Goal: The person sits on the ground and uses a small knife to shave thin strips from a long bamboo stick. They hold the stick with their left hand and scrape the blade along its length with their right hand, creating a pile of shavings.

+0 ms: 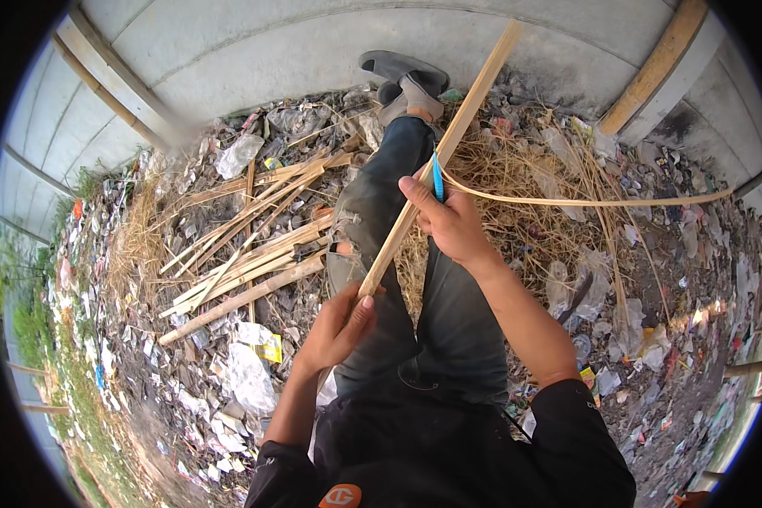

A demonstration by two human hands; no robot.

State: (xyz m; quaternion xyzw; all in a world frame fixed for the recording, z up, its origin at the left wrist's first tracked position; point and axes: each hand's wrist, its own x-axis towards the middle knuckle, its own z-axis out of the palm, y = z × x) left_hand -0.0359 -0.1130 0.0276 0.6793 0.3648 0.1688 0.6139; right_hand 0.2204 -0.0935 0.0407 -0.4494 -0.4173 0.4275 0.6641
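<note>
Here, a long bamboo slat [436, 152] was gripped at its near end by the left hand [339, 326], closed around it just above the lap, while the right hand [449, 222] was closed farther up on a blue-handled knife [437, 179] pressed against the slat. A thin strip [584, 201] was seen peeled from the slat at the blade and curved away to the person's right. The slat was held over the dark trousers [381, 195], its long axis run diagonally from the left hand near the lap up and to the right, its far end pointed past the grey shoe [402, 72] toward the pale concrete wall [313, 42]. A slip could be judged likely if the blade wandered off the grain: the strip might be torn short, or the edge driven toward the leg beneath. More cut slats [245, 271] were left piled on the littered ground [186, 356] to the left, among dry straw and scraps.
</note>
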